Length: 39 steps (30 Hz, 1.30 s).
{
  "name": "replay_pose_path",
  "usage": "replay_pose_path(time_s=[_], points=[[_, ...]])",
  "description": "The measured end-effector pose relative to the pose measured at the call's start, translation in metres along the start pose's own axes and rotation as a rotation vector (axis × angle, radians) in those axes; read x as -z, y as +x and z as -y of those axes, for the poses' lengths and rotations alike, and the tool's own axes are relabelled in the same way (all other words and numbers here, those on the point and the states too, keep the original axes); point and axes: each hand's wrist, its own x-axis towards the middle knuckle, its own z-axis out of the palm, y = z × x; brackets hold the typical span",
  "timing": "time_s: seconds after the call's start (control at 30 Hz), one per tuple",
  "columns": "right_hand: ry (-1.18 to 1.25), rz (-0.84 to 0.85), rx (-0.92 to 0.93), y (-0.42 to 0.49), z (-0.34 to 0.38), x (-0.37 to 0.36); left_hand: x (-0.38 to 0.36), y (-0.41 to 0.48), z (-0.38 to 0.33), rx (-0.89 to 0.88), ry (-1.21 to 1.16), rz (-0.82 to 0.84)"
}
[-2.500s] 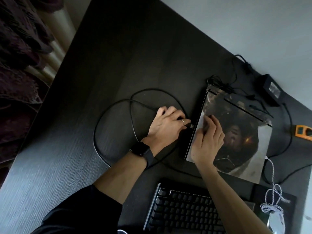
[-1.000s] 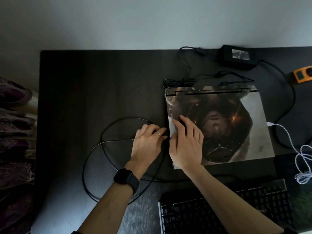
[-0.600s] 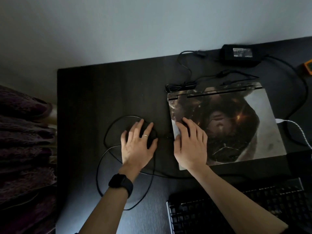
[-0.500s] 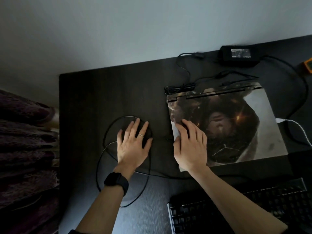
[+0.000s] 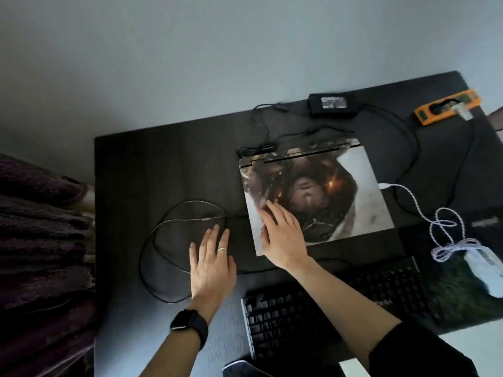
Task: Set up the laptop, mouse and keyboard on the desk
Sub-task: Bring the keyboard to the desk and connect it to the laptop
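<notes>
We see the laptop (image 5: 340, 191) lying closed on the dark desk (image 5: 152, 170), toward its far right part, its lid covered with a printed picture and its hinge edge turned to the wall. Our right hand (image 5: 283, 235) rests on the lid's near left corner, fingers spread and relaxed, flat on the surface, the thumb at the laptop's left edge; it grasps nothing. Our left hand (image 5: 212, 265), wearing a ring (image 5: 221, 249) and, at the wrist, a dark watch (image 5: 189, 326), lies just left of the laptop and apart from it, fingers straight and together, palm down over the bare desk, holding nothing; we cannot tell whether it presses on the wood or hangs just above it. Its fingertips point into a loose loop of black cable (image 5: 163, 227), which runs on toward the laptop's left side; whether it is plugged in there we cannot make out. The black keyboard (image 5: 299, 322) sits at the near edge, in front of the laptop, under our right forearm and untouched by either hand. The white mouse (image 5: 487, 270) lies at the far right on a dark mouse pad (image 5: 462, 303), well apart from both hands, its white braided cord (image 5: 424, 213) coiling to the laptop's right side. Behind the laptop are a black power adapter (image 5: 332, 105) and an orange power strip (image 5: 446, 110). Dark purple fabric (image 5: 40, 240) is heaped left of the desk.
</notes>
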Motion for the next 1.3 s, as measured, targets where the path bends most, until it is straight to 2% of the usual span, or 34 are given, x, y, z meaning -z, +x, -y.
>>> replay_pose_path(time_s=[0.1,0.2,0.4,0.53,0.63,0.7,0.77,0.83,1.07,1.3], points=[[0.063,0.056,-0.124,-0.056,-0.023,0.018,-0.004,-0.035,-0.011,0.019,-0.012,0.024],[0.123,0.04,-0.288,-0.126,-0.06,0.03,-0.006,-0.068,-0.025,0.03,-0.027,0.031],[0.081,-0.029,-0.546,-0.227,-0.15,0.055,-0.015,-0.106,-0.06,0.257,-0.14,0.033],[0.093,0.007,-0.593,-0.258,-0.213,0.067,-0.027,-0.138,-0.092,0.489,-0.268,0.014],[0.184,0.129,-0.59,-0.27,-0.245,0.071,-0.035,-0.164,-0.117,0.7,-0.385,-0.047],[0.214,0.183,-0.584,-0.274,-0.26,0.074,-0.042,-0.177,-0.128,0.84,-0.463,-0.028],[0.232,0.179,-0.55,-0.275,-0.269,0.08,-0.047,-0.185,-0.138,0.908,-0.536,0.038],[0.254,0.181,-0.54,-0.27,-0.272,0.084,-0.05,-0.184,-0.136,0.917,-0.547,0.092],[0.302,0.158,-0.548,-0.273,-0.276,0.084,-0.046,-0.174,-0.134,0.859,-0.578,0.095],[0.298,0.131,-0.548,-0.274,-0.285,0.082,-0.048,-0.176,-0.135,0.834,-0.556,0.187]])
